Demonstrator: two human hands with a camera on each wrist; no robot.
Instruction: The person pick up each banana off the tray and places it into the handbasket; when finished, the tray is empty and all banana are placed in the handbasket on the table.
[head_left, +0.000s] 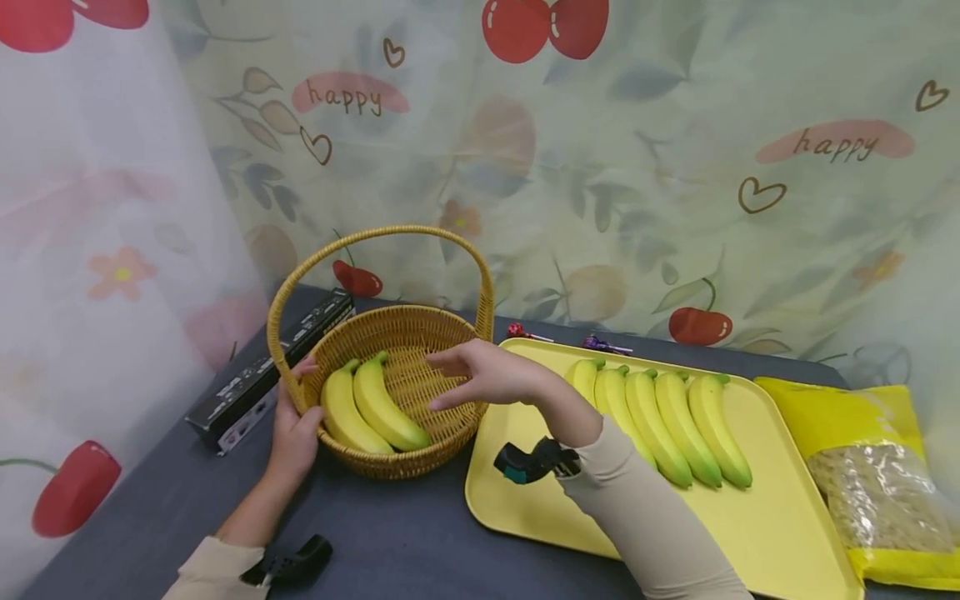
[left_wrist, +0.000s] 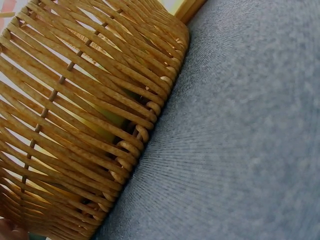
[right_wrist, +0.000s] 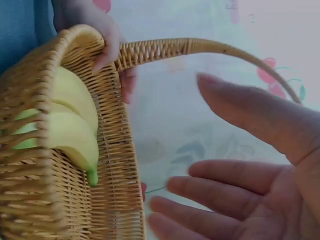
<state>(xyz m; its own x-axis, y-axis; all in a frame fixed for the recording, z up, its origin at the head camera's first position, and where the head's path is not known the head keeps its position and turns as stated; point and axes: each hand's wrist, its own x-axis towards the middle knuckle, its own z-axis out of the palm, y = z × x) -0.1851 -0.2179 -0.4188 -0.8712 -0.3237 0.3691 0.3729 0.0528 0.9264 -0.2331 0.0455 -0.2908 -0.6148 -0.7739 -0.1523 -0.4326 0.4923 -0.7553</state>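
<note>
A round wicker basket (head_left: 442, 329) with a tall arched handle (head_left: 408, 230) stands on the dark cloth. Two yellow bananas (head_left: 384, 408) with greenish ends lie side by side in its left half. At the basket's left side, my left hand (head_left: 295, 433) grips the rim by the foot of the handle, thumb on the near side. My right hand (head_left: 495, 372) hovers over the basket's right part, its fingers extended and nothing held; the right wrist view shows its palm and spread thumb. To the right, several bananas (head_left: 675, 425) lie in a row on a yellow tray (head_left: 787, 521), partly behind my right forearm.
A long black box (head_left: 247, 392) lies left of the basket. Behind the tray are a red-wrapped lollipop (head_left: 519, 332) and a purple-wrapped one (head_left: 597, 342). A yellow bag with a clear window (head_left: 873, 483) lies against the tray's right side. Patterned curtains (head_left: 570, 167) hang behind.
</note>
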